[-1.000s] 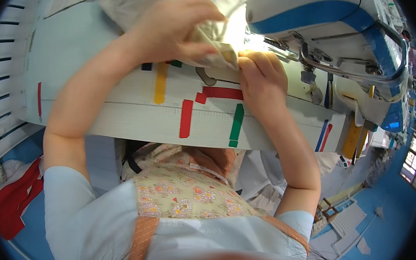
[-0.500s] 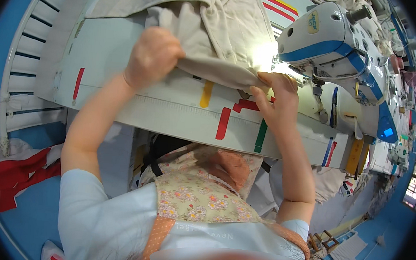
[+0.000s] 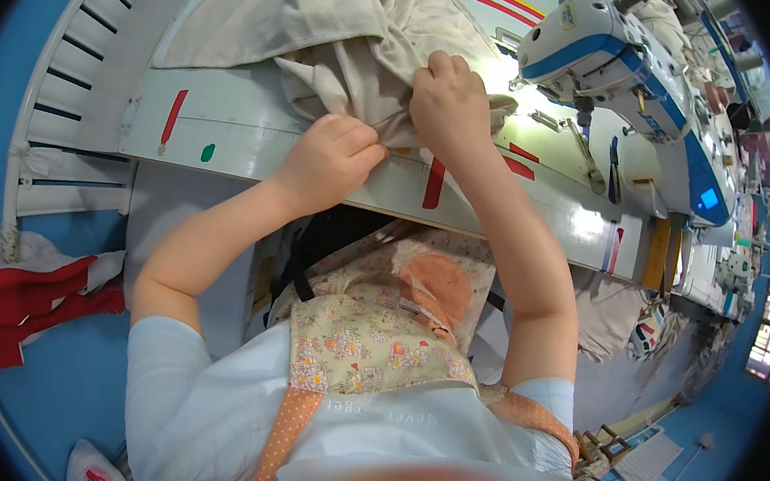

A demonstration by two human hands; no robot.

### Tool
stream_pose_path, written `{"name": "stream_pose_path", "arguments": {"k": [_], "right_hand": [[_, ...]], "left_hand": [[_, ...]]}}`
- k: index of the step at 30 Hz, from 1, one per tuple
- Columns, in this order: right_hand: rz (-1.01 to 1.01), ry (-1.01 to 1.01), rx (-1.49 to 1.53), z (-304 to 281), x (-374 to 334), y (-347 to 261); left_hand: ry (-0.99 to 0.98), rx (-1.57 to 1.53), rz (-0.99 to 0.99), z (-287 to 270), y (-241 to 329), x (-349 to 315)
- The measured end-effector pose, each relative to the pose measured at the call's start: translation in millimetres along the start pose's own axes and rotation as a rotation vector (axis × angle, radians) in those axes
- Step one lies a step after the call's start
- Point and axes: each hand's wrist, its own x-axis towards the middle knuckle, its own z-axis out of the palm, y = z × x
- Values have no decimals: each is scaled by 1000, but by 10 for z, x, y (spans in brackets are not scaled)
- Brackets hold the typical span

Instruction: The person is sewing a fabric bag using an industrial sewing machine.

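A beige cloth garment (image 3: 344,65) lies bunched on the sewing table (image 3: 247,153), its folds spreading toward the far left. At its near edge, my left hand (image 3: 335,157) is closed with the fingers pinching the cloth. Just right of it and farther in, my right hand (image 3: 450,101) is closed on the same garment, knuckles up. Some of the cloth pokes out to the right of that hand. The fingertips of both hands are partly hidden in the folds. The white and blue sewing machine (image 3: 590,53) stands to the right, its lamp lighting the needle area.
Dark-handled tweezers or a similar slim tool (image 3: 614,168) lie right of the needle area. Red tape strips (image 3: 435,183) mark the tabletop. A white slatted rack (image 3: 72,58) borders the left side, with red and white cloth (image 3: 32,303) below. A yellow block (image 3: 660,253) sits at the table's right corner.
My left hand has moved right and nearer, closer to my right hand. My right hand has shifted left and farther in. The cloth edge stretched between them is now bunched up.
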Motion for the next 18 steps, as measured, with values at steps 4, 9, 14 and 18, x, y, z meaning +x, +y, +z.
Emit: {"name": "stream_pose_path", "arguments": {"k": [4,9,14,18], "right_hand": [[21,141,269,-398,-155,-68],[56,166,722,-971,-1062,-453],[191,161,761,-794,-1686,-578],[186,198,615,-703,-1790,-574]], "left_hand": [[-1,23,-84,-38,-79,-36],[-255,-83,-158,-317,266,-336],[-136,-538,258,-607,788,29],[-72,-402,197,-214,438,623]]}}
